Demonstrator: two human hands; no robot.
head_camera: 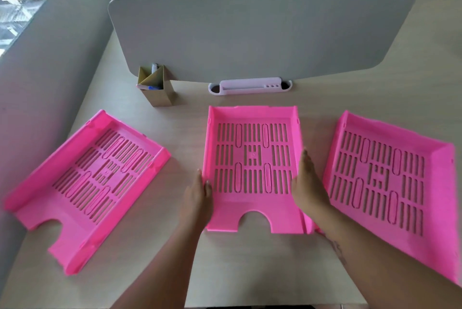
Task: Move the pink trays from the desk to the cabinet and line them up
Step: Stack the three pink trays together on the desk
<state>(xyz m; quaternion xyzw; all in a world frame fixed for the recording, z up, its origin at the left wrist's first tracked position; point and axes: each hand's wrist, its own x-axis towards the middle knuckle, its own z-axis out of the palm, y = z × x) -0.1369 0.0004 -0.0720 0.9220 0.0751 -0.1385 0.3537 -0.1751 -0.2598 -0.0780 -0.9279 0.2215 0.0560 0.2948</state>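
Three pink slotted trays on pale wood surface (250, 258), each with raised side walls and notch cut in near edge. Middle tray (252, 166) square to viewer; left tray (87, 183) and right tray (390, 183) angled outward. Left hand (197, 196) and right hand (310, 183) clasp middle tray's side walls, fingers extended. Behind: cardboard pen holder (156, 88), white organizer (250, 85), grey divider panel (250, 33).

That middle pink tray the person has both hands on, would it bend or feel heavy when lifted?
The middle tray looks like moulded plastic with a slotted floor, so probably light. Its raised side walls likely keep it fairly stiff. With the left hand and right hand pressing smooth opposite sides, it might slip if squeezed weakly.
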